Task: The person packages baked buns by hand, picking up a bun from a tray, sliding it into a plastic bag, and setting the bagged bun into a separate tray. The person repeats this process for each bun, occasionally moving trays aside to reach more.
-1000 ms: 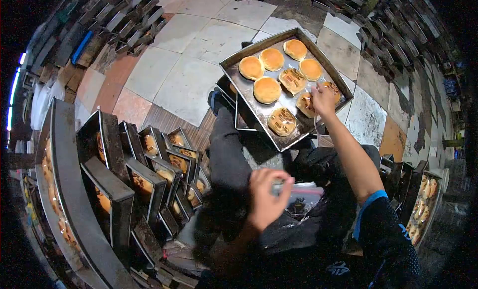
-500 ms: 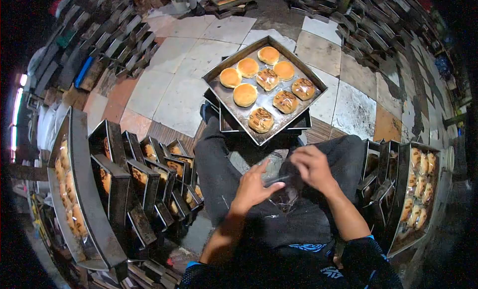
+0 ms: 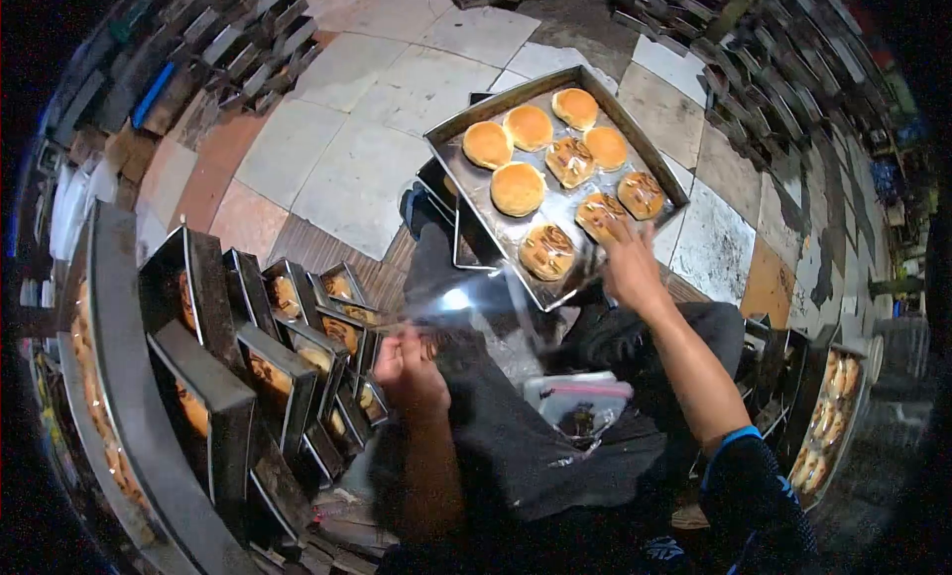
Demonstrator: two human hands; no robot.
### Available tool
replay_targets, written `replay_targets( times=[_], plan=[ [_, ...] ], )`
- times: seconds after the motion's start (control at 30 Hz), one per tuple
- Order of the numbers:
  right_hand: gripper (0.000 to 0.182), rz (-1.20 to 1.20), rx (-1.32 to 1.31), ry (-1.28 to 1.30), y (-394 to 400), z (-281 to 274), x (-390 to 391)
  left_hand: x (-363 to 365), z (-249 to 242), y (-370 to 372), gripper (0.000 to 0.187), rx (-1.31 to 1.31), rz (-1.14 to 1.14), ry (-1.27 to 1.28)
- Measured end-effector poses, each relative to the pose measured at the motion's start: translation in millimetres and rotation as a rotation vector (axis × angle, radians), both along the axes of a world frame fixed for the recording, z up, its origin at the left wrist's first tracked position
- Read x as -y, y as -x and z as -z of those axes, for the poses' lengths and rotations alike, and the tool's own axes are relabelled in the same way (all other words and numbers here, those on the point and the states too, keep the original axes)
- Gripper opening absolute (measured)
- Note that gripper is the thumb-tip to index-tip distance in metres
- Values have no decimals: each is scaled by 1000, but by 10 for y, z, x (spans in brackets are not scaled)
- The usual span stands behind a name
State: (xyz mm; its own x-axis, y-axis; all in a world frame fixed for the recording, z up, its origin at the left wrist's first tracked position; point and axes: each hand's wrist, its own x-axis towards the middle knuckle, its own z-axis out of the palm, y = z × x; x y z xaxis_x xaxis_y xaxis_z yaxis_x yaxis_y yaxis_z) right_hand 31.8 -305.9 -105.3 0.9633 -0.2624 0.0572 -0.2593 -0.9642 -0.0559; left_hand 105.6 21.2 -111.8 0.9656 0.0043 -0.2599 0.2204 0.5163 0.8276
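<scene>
While left grip pinches film | right grip unclear | trays flank tiled floor

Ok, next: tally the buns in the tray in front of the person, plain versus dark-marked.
Plain buns: 5
Dark-marked buns: 4
Total: 9

Glare whitens the blurred plastic film left of the baking tray's near corner; tiled floor looks bright, fisheye-curved margins dark and grainy.
</scene>
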Motion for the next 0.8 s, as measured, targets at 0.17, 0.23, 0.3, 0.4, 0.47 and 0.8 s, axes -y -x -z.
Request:
replay_targets(
  times=[0.17,0.23,0.3,0.4,0.47,0.8],
  plan=[
    [50,298,172,-606,-1543,952,220,35,96,-24,15,1,-109,-352],
    [42,414,-96,-496,-2033,1204,383,-103,88,17,16,-53,136,-648],
    [43,498,-50,-608,-2214,1215,398,-285,592,147,14,-201,82,77],
    [44,622,-91,-861,-2290,1491,534,-109,276,119,10,-206,1,423],
    [42,444,-105,-484,-2138,1165,262,70,94,12,9,-71,11,47],
    [56,191,320,-2176,319,-619,-447,189,-334,-11,19,-2,4,-254]
  ],
)
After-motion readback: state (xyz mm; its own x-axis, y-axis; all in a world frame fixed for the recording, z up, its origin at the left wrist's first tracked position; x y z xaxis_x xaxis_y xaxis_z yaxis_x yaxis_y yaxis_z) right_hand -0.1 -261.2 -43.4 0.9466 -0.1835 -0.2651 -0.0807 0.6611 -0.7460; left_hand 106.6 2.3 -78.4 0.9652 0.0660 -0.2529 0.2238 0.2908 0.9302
